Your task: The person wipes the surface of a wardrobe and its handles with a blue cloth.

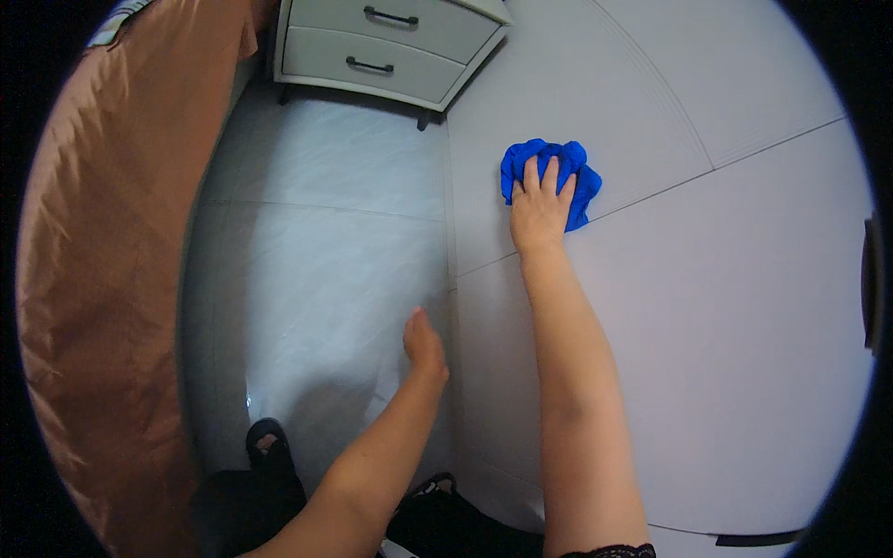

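Note:
My right hand (543,209) presses a crumpled blue cloth (584,188) flat against a pale panelled surface (670,314), just above a seam between two panels. Its fingers are spread over the cloth. Lower and to the left, my left hand (425,345) hangs over the tiled floor near the foot of the panels. It holds nothing that I can see; its fingers are seen edge-on, close together, and partly hidden.
A pale nightstand (377,59) with two drawers and dark handles stands at the top. A bed with a shiny brown-orange cover (118,279) runs along the left. My feet in dark slippers (267,441) are on the grey tiles (342,272). A dark handle (869,286) is at the right rim.

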{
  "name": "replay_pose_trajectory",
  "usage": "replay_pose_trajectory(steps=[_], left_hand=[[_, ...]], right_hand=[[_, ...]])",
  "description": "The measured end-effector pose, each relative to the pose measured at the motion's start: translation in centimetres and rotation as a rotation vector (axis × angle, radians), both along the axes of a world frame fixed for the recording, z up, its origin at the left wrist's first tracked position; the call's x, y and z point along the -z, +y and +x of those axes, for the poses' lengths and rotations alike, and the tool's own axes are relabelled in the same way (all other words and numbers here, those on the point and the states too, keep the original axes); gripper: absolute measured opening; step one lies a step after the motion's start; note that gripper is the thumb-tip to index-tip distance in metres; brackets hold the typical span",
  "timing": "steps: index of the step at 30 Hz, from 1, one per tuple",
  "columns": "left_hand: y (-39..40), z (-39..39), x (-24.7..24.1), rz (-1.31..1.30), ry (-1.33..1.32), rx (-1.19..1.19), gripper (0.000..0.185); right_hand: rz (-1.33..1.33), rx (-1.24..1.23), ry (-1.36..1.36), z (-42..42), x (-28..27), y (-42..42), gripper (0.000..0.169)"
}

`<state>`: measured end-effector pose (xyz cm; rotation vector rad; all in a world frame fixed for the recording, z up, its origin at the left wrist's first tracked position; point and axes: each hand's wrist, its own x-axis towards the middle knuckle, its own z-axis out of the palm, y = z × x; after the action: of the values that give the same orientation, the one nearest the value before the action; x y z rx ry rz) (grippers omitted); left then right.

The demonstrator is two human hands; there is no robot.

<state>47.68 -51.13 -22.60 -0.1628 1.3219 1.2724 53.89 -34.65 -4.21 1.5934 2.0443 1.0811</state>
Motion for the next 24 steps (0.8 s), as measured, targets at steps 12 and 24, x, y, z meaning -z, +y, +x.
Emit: replay_pose_trajectory(steps=[12,24], left_hand=[[-0.1,-0.4,-1.2,0.037,0.042,-0.041,0.040],[-8.1,0.1,-6.8,0.082,-0.074,0.095,0.050]], right_hand=[[-0.762,0.029,-0.031,4.9,18.7,-18.5,0.039],[-0.041,-0.066,0.228,6.1,-3.4,-27.8,0.024]])
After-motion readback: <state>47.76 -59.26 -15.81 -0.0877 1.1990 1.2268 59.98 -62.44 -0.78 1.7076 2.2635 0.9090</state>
